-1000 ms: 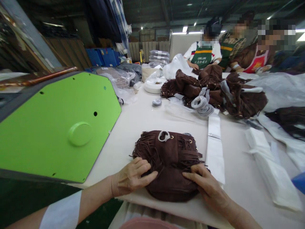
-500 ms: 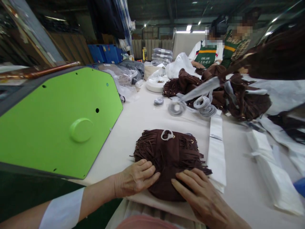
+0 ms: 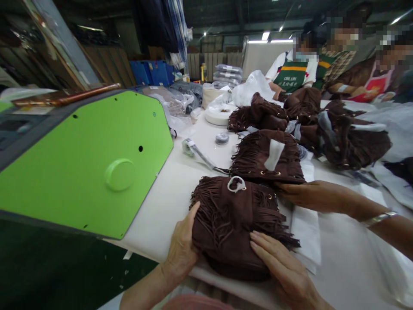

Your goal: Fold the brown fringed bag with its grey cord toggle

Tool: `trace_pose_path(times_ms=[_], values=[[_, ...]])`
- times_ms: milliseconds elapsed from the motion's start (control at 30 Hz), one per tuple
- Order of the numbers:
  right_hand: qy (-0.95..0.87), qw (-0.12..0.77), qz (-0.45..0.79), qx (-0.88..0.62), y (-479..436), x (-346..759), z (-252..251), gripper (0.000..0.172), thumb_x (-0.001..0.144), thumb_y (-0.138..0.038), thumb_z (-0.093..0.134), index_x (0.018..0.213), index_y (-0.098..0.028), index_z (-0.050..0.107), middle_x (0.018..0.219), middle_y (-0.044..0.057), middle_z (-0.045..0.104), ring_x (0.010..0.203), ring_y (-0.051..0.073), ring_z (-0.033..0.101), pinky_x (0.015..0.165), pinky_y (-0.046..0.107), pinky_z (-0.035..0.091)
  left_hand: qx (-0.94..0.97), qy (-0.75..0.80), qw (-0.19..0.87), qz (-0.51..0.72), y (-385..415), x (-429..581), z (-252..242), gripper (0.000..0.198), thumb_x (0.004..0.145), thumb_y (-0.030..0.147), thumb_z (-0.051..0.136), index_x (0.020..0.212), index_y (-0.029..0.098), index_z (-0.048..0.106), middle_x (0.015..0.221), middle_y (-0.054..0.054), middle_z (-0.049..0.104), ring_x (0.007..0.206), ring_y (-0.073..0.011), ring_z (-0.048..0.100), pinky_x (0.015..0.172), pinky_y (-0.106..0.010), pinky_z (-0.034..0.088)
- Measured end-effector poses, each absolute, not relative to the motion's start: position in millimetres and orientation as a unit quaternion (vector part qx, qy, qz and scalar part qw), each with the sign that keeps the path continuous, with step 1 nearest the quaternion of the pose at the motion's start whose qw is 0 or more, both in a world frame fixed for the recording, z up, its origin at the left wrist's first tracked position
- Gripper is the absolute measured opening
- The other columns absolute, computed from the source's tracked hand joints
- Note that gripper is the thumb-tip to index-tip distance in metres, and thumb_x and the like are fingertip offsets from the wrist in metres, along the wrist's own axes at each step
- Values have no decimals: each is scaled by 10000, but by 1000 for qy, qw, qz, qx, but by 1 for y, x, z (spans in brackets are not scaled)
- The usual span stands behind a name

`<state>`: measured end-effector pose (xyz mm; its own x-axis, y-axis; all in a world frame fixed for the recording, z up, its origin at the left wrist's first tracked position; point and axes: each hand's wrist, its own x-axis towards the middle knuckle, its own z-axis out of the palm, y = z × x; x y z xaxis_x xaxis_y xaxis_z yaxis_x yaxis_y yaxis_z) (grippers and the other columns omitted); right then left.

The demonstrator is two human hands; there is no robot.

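Observation:
A brown suede fringed bag (image 3: 232,219) with a white ring at its top lies on the white table (image 3: 164,193) right in front of me. My left hand (image 3: 181,247) cups the bag's left side, thumb up along the edge and fingers tucked under it. Flat on the lower right of the bag rests my right hand (image 3: 280,267), fingers stretched out. A second fringed bag (image 3: 258,155) lies just behind the first. A co-worker's hand (image 3: 306,196) with a bracelet reaches in from the right and touches that second bag's near edge.
A large green machine panel (image 3: 90,163) fills the left side. White paper strips (image 3: 306,228) lie right of the bag. Farther back are a pile of brown fringed bags (image 3: 348,137), a white tape roll (image 3: 219,115), plastic bags and people seated at the far end.
A co-worker's hand has set a second fringed bag behind mine. My left hand slid from the top of the bag to grip its left side. My right hand stays flat on it.

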<state>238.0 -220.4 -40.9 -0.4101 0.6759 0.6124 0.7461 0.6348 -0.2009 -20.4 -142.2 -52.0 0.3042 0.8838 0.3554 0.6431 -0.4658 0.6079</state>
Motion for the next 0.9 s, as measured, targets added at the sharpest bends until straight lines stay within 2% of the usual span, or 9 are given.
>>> trace_pose_path(times_ms=[100, 200, 433, 567, 667, 733, 800, 833, 900], values=[[-855, 308, -71, -412, -222, 242, -40, 460, 917, -110, 321, 1366, -188, 385, 1221, 96, 599, 1222, 196, 472, 959, 337, 486, 799, 447, 251, 314, -140, -26, -50, 547, 784, 130, 427, 1325, 211, 419, 1135, -73, 627, 916, -194, 610, 806, -319, 497], [-869, 275, -94, -400, -225, 243, -43, 424, 923, -134, 331, 1333, -158, 434, 1234, 103, 587, 1262, 221, 418, 984, 369, 465, 803, 424, 297, 296, -136, -34, -45, 521, 726, 111, 429, 1213, 236, 564, 970, -33, 691, 818, -175, 628, 745, -283, 510], [-867, 266, -157, -392, -231, 228, -63, 378, 912, -112, 315, 1186, -96, 575, 1262, 113, 566, 1276, 264, 390, 1057, 419, 366, 759, 441, 408, 250, -114, -35, -34, 461, 705, 169, 431, 1106, 243, 646, 1013, 6, 691, 902, -181, 638, 835, -291, 496], [-871, 248, -162, -392, -229, 226, -59, 390, 915, -111, 298, 1190, -110, 573, 1274, 85, 560, 1297, 240, 357, 1062, 394, 361, 825, 416, 332, 188, -104, -47, -32, 494, 741, 167, 423, 1202, 259, 575, 1070, -19, 672, 840, -183, 632, 784, -307, 500], [-875, 229, -162, -395, -228, 226, -50, 387, 923, -128, 295, 1196, -123, 569, 1276, 70, 559, 1308, 225, 335, 1046, 371, 383, 873, 396, 230, 167, -114, -63, -15, 680, 712, 117, 449, 1374, 235, 352, 1100, -57, 649, 826, -188, 619, 738, -310, 503], [-872, 222, -160, -405, -228, 225, -46, 388, 923, -121, 292, 1186, -134, 576, 1273, 60, 562, 1310, 214, 331, 1045, 363, 381, 892, 386, 119, 205, -129, -66, 4, 718, 725, 101, 454, 1412, 177, 260, 1092, -106, 630, 894, -223, 601, 762, -349, 497], [-870, 220, -160, -411, -229, 224, -46, 381, 926, -127, 293, 1173, -138, 583, 1266, 58, 567, 1306, 204, 336, 1047, 358, 374, 910, 313, 9, 270, -148, -53, 19, 598, 798, 107, 423, 1386, 136, 316, 1171, -148, 581, 1062, -256, 539, 882, -400, 451], [-867, 230, -164, -411, -229, 223, -47, 375, 930, -141, 292, 1161, -135, 588, 1252, 61, 578, 1304, 197, 339, 1049, 350, 369, 928, 234, -10, 291, -158, -41, 21, 540, 837, 141, 420, 1370, 117, 340, 1196, -147, 573, 1137, -255, 495, 942, -398, 418], [-857, 259, -175, -408, -229, 222, -48, 364, 942, -187, 295, 1113, -126, 610, 1198, 71, 617, 1297, 182, 348, 1054, 331, 357, 957, 69, -46, 276, -171, -10, 15, 410, 879, 201, 479, 1287, 204, 446, 1147, -44, 624, 1145, -184, 497, 960, -303, 408]])
